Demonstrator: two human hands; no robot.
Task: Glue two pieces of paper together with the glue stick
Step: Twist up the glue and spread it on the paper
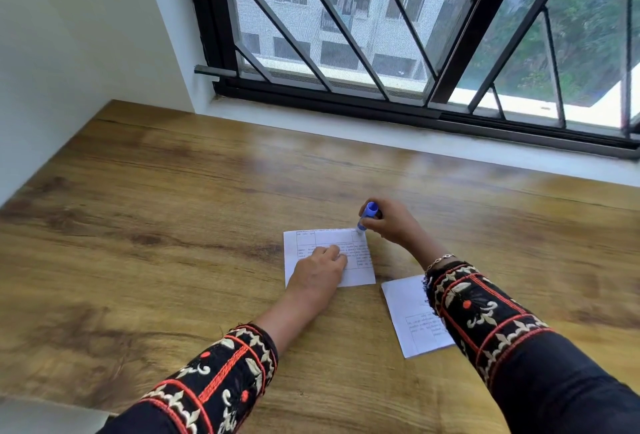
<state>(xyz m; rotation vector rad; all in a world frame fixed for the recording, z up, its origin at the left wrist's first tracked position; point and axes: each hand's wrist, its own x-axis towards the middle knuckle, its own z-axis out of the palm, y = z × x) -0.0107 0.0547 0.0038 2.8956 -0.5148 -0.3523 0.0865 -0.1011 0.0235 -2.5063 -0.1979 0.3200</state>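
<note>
A white paper (360, 272) printed with a table lies flat on the wooden table (173, 226). My left hand (318, 271) rests on it, fingers pressed flat on its middle. My right hand (391, 222) grips a blue glue stick (366, 216), tilted, with its tip touching the paper's far right corner. A second printed paper (408, 316) lies to the right and nearer me, partly hidden under my right sleeve.
A white window sill (381, 129) runs along the table's far edge under a black barred window (381, 35). A white wall (69, 53) stands at the left. Bare wood surrounds the papers.
</note>
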